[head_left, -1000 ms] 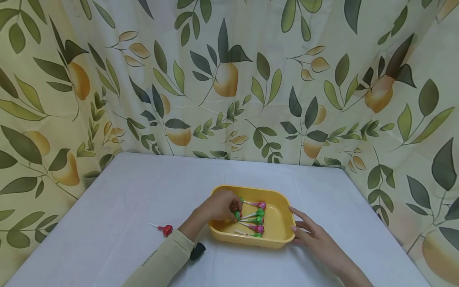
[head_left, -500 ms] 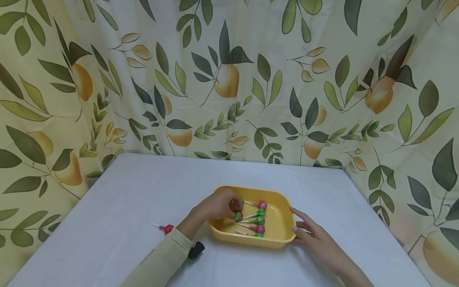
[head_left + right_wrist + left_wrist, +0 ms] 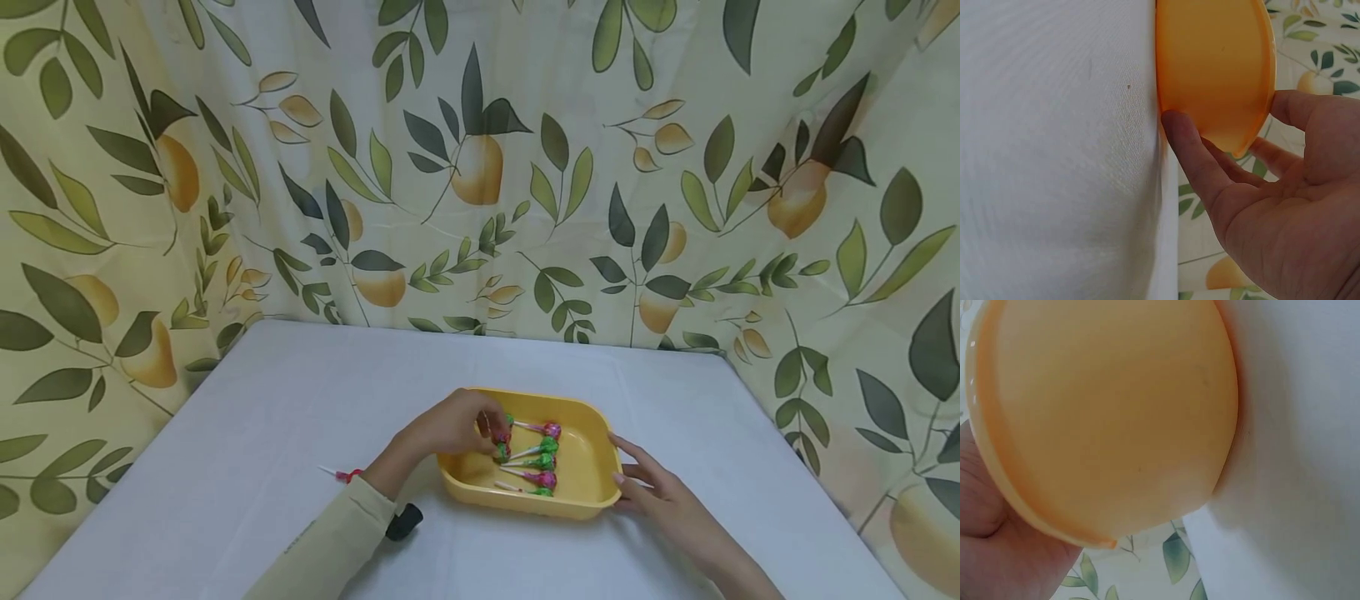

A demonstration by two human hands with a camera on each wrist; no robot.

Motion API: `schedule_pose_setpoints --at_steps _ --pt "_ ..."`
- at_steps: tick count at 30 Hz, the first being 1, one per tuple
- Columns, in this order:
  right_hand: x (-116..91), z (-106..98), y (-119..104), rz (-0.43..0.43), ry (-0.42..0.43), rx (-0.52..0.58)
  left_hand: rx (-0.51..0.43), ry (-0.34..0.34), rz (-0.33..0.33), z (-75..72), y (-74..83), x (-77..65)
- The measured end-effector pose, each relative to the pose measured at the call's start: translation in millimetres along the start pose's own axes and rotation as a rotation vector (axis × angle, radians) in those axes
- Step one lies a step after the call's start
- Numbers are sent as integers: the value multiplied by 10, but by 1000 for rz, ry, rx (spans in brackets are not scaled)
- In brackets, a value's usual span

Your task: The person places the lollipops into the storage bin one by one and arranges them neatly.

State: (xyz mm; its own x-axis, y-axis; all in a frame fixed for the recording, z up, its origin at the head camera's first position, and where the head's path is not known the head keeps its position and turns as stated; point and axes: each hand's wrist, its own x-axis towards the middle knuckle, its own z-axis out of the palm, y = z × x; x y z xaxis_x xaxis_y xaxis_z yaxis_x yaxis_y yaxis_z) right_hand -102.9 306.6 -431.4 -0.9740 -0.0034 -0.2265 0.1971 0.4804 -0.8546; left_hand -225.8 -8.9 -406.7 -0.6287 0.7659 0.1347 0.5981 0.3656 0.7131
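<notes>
A yellow plastic tray (image 3: 525,503) stands on the white table, with several lollipops in green and pink wrappers lying side by side in it. My left hand (image 3: 457,429) reaches over its left end and pinches a green-and-red lollipop (image 3: 502,452) inside; in the left wrist view the tray wall (image 3: 1110,425) hides the fingertips. At the opposite end, my right hand (image 3: 663,504) touches the tray from outside. The right wrist view has its extended fingers (image 3: 1194,156) against the outer wall and the thumb at the rim.
On the table to the left, a red lollipop (image 3: 343,476) lies partly behind the left forearm. A small black object (image 3: 406,522) shows beside the left sleeve. A curtain printed with leaves and fruit (image 3: 480,167) hangs behind the table.
The left hand stays at the same lollipop, its fingers shifting slightly. The left forearm has drifted a little left, covering more of the red lollipop. The right hand has kept its place.
</notes>
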Motion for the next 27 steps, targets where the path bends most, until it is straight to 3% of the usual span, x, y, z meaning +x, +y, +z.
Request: schedule_pose_setpoints --at_steps 17,27 --pt "-15 -18 -3 -6 -3 22 13 9 -32 -120 -27 -154" --pt "-7 -8 12 -5 -8 24 8 44 11 -175 -87 -343"
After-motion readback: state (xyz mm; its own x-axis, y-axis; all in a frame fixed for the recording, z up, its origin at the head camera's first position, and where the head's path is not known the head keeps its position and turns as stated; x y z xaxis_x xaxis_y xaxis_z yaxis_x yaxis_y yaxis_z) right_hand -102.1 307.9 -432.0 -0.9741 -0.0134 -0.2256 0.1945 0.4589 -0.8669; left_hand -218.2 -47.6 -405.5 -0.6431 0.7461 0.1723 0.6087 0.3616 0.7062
